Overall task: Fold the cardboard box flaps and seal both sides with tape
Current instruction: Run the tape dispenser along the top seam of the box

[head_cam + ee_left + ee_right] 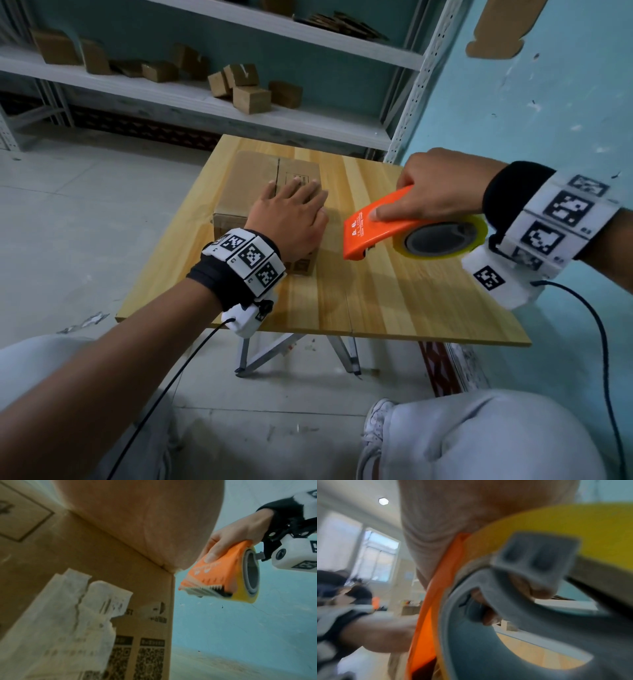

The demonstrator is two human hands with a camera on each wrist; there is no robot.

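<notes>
Looks like a packing/stock room: metal shelving (219, 102) upper left with small cardboard boxes (251, 99), bare concrete floor (85, 205), folding wooden counter (394, 291).

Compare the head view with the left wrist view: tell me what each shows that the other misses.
Only the head view shows the wooden table, the shelves with small boxes behind it, and the left hand lying flat on the closed top flaps of the cardboard box. Only the left wrist view shows the box's near side with a torn white label, printed codes, and the dispenser's serrated cutter. Both show the right hand gripping the orange tape dispenser with its yellow roll, held beside the box.
</notes>
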